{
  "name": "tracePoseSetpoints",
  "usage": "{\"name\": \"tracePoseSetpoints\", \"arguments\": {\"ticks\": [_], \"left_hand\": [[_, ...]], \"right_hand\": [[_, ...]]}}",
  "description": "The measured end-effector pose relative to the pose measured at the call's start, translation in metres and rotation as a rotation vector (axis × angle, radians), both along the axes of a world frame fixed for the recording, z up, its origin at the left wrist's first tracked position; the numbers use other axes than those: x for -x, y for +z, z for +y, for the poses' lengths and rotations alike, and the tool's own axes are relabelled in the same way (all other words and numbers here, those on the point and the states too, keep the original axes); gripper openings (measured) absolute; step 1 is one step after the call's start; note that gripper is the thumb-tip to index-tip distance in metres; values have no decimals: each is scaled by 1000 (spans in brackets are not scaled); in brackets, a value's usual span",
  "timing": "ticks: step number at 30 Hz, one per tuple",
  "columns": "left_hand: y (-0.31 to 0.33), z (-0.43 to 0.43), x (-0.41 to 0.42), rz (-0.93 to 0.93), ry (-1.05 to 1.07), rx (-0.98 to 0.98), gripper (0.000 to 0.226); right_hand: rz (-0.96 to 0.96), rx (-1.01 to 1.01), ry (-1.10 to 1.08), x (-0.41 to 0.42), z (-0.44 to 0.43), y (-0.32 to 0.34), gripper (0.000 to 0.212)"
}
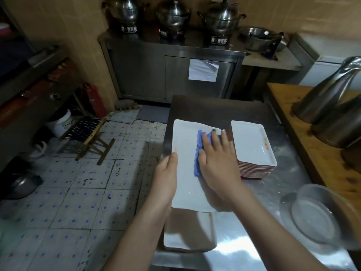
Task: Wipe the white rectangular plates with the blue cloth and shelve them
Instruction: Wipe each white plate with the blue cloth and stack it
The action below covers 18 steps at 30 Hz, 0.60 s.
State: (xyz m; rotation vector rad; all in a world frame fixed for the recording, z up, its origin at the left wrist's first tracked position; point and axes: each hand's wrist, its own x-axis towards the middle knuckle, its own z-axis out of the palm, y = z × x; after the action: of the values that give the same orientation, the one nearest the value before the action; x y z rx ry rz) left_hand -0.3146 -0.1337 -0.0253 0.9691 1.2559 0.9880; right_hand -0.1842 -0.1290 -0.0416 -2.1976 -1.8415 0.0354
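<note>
plate (185, 173): held over left edge of table (273, 192), long axis pointing away from the person
left grip (166, 177): plate's left rim grasped, thumb on top
right grip (216, 165): released, fingers flat, cloth (197, 153) pressed on plate middle
unwiped strip: judged left of cloth, nearer left grip
stack (254, 147): just right, same axis

Blue cloth (197, 147) mostly hidden under R hand (216, 163) (L hand's (166, 177) fingers behind plate (185, 137)); stack's (252, 149) red print (266, 145) too blurry.
</note>
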Motion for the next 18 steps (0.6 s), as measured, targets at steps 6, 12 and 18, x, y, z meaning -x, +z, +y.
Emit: {"name": "tracePoseSetpoints", "arguments": {"ticks": [6,12,18], "left_hand": [[1,3,5,-48,65,51,28],[7,12,19,-64,107,63,33],[8,2,13,-30,1,39,33]], "right_hand": [[189,79,355,46,-33,4,54],[-140,137,311,-3,-44,7,52],[-138,91,97,-22,-5,14,50]]}}
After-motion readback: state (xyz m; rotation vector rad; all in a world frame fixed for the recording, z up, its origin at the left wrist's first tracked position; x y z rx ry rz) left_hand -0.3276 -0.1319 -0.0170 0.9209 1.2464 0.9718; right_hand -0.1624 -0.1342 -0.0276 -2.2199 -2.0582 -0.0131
